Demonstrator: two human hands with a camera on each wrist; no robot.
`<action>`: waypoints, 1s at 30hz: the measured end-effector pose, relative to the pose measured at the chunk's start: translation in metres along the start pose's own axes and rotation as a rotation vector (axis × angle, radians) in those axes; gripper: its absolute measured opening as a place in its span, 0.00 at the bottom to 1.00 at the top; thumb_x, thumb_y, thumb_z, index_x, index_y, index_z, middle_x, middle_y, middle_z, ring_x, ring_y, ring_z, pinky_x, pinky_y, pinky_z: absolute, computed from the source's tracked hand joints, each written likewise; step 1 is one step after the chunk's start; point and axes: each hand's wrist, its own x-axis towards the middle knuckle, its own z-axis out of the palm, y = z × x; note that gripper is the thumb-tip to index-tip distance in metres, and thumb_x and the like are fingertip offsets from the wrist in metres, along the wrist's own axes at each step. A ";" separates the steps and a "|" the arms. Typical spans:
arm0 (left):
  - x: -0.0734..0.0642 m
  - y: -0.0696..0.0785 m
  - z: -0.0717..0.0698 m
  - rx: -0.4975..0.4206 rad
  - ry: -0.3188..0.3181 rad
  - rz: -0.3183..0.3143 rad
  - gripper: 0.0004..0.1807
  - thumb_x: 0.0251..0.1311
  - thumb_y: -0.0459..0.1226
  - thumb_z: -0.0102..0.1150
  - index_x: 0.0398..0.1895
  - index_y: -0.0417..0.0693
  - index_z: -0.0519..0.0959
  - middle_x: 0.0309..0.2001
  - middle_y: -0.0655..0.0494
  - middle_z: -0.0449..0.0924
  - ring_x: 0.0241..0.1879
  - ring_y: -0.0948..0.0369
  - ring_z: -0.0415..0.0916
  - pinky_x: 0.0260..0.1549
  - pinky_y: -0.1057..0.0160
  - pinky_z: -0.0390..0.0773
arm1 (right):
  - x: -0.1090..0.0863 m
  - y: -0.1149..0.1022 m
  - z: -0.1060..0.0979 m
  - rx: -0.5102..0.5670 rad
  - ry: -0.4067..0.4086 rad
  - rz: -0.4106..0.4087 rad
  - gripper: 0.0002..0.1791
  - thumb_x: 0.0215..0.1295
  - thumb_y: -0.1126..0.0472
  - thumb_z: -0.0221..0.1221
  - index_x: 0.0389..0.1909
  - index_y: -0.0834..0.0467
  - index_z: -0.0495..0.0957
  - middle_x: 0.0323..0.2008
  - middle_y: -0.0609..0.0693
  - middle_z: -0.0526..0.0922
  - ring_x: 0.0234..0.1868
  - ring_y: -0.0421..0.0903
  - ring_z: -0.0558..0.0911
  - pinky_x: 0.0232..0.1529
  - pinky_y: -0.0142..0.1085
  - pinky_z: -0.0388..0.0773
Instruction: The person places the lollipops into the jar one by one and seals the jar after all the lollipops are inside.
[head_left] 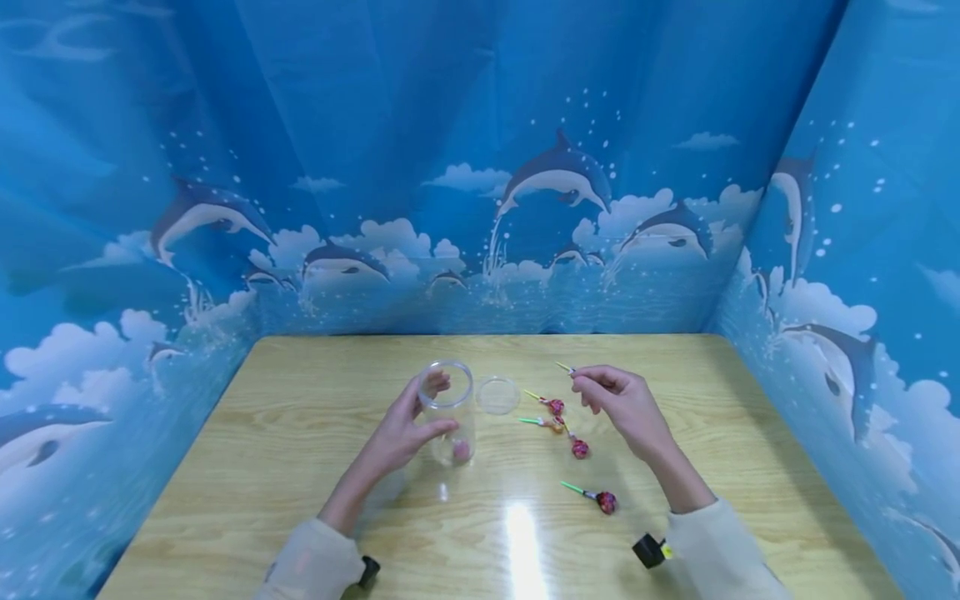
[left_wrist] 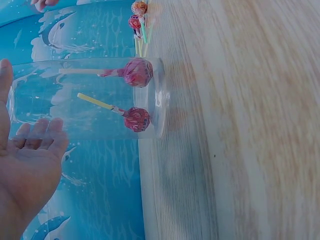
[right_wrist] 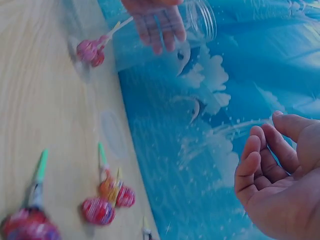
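Note:
My left hand (head_left: 408, 425) holds a clear plastic jar (left_wrist: 75, 131) around its side, thumb at the front and fingers at the back. The jar stands upright on the table, its mouth uncovered. Inside, a pink-wrapped lollipop (left_wrist: 138, 73) and a red-wrapped lollipop (left_wrist: 137, 120) rest at the bottom, sticks upward. My right hand (head_left: 618, 408) hovers over the table's right side, fingers loosely curled, nothing visible between them in the right wrist view. A yellow lollipop stick (head_left: 564, 367) shows just past its fingertips in the head view; that candy is hidden.
A round clear lid (head_left: 498, 395) lies right of the jar. Several wrapped lollipops lie on the wooden table (head_left: 300, 400), including a grouped red one (head_left: 580, 448) and a nearer, separate one (head_left: 606, 502). A blue dolphin-print curtain (head_left: 420, 167) surrounds the back and sides.

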 end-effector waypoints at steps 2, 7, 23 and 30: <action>0.000 0.000 0.000 0.001 0.000 0.000 0.45 0.57 0.32 0.74 0.76 0.36 0.61 0.70 0.36 0.69 0.71 0.41 0.67 0.74 0.42 0.60 | -0.003 0.005 -0.005 -0.004 0.011 0.014 0.20 0.74 0.53 0.63 0.53 0.66 0.83 0.32 0.54 0.82 0.32 0.44 0.78 0.34 0.34 0.80; -0.001 0.001 0.000 0.004 0.002 -0.002 0.45 0.58 0.32 0.74 0.76 0.38 0.61 0.70 0.36 0.70 0.71 0.42 0.67 0.74 0.42 0.59 | -0.011 0.018 -0.016 -0.007 0.036 0.065 0.20 0.74 0.54 0.64 0.53 0.68 0.82 0.32 0.57 0.81 0.32 0.43 0.79 0.34 0.34 0.80; 0.001 0.001 0.000 0.005 0.004 -0.030 0.45 0.58 0.30 0.73 0.76 0.36 0.60 0.71 0.36 0.69 0.71 0.42 0.67 0.74 0.42 0.59 | -0.017 0.050 -0.034 -0.087 0.076 0.173 0.26 0.73 0.52 0.64 0.58 0.70 0.79 0.36 0.57 0.83 0.36 0.50 0.81 0.37 0.36 0.81; 0.001 0.000 0.000 -0.009 0.001 -0.012 0.45 0.58 0.30 0.73 0.76 0.37 0.60 0.70 0.35 0.69 0.71 0.41 0.66 0.74 0.42 0.60 | -0.019 0.068 -0.032 -0.118 0.048 0.216 0.22 0.72 0.55 0.65 0.56 0.69 0.80 0.38 0.58 0.85 0.34 0.44 0.80 0.35 0.33 0.82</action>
